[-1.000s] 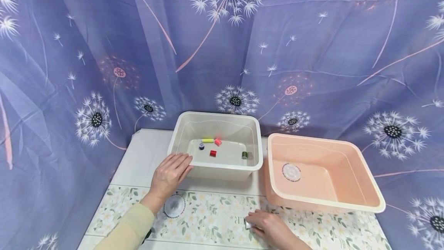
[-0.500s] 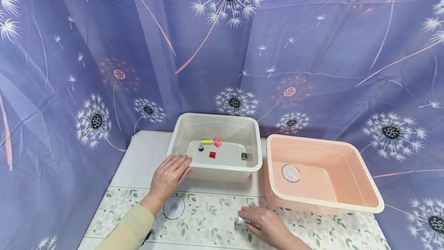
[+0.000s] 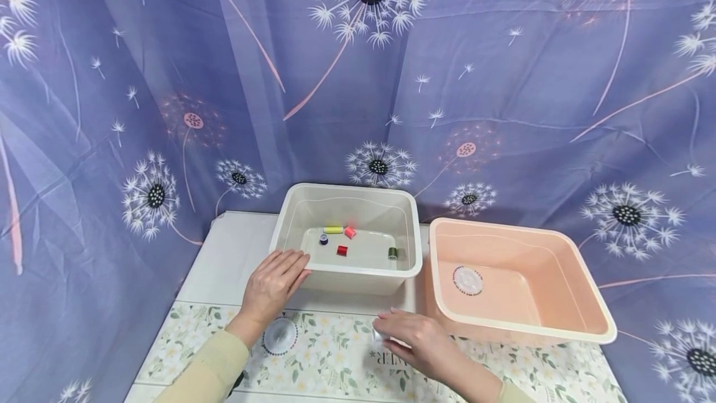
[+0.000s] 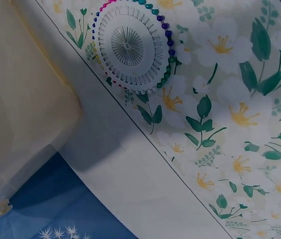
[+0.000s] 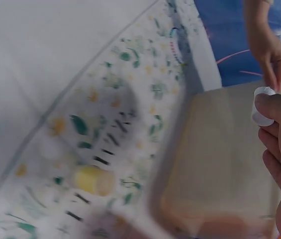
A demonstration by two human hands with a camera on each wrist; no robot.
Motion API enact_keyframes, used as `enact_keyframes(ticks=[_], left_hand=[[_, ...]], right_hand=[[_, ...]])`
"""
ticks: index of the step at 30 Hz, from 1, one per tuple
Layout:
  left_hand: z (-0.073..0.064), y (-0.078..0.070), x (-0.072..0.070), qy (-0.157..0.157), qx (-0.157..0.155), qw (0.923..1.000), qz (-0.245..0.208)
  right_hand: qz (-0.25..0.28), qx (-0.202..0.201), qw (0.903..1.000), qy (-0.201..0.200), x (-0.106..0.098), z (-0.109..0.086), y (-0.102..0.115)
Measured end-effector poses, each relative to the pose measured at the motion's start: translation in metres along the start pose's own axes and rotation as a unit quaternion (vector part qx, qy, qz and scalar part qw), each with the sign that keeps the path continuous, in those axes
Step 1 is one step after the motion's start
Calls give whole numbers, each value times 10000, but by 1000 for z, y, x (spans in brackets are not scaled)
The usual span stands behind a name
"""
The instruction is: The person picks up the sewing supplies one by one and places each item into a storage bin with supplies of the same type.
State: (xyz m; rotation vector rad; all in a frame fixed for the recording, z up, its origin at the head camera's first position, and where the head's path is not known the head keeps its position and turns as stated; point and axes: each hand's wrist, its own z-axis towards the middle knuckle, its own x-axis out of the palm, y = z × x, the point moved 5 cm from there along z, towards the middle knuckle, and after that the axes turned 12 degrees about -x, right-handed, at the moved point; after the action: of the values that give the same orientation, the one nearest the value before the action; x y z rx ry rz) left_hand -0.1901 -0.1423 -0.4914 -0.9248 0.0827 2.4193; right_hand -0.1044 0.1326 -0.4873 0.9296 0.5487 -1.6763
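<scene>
My right hand [image 3: 422,341] pinches a white thread spool [image 5: 262,107] between thumb and fingers, above the floral table strip in front of the grey bin [image 3: 358,271]. In the head view only part of that spool shows at the fingertips. My left hand [image 3: 274,282] holds the bin's near left rim, fingers over the edge and thumb on the outside. Inside the bin lie a yellow spool [image 3: 333,229], a pink spool [image 3: 350,232], a dark blue spool [image 3: 324,239], a red spool [image 3: 342,250] and a green spool [image 3: 393,254].
A peach bin [image 3: 520,323] stands at the right, with a pin wheel [image 3: 467,280] inside. Another pin wheel [image 3: 279,336] lies on the table beside my left wrist. A blurred yellow spool-like thing [image 5: 94,180] sits on the floral strip. Blue curtain [image 3: 313,79] hangs behind.
My right hand has moved left and away from me with the white spool, toward the grey bin, uncovering printed letters on the table. My left hand keeps its place on the rim.
</scene>
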Motion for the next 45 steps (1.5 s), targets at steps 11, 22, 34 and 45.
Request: enact_keyframes(ticks=[11, 22, 34, 45], left_hand=[[-1, 2, 1, -37, 19, 10000, -7], [-2, 4, 1, 7, 20, 10000, -84], [-2, 4, 1, -2, 31, 10000, -49], [-2, 2, 0, -99, 56, 9999, -68]], right_hand=[[-334, -367, 9983, -299, -31, 36, -17], [-485, -365, 9981, 67, -56, 64, -37], [-265, -709, 9971, 87, -77, 95, -64], [-528, -444, 9965, 469, -80, 114, -94]])
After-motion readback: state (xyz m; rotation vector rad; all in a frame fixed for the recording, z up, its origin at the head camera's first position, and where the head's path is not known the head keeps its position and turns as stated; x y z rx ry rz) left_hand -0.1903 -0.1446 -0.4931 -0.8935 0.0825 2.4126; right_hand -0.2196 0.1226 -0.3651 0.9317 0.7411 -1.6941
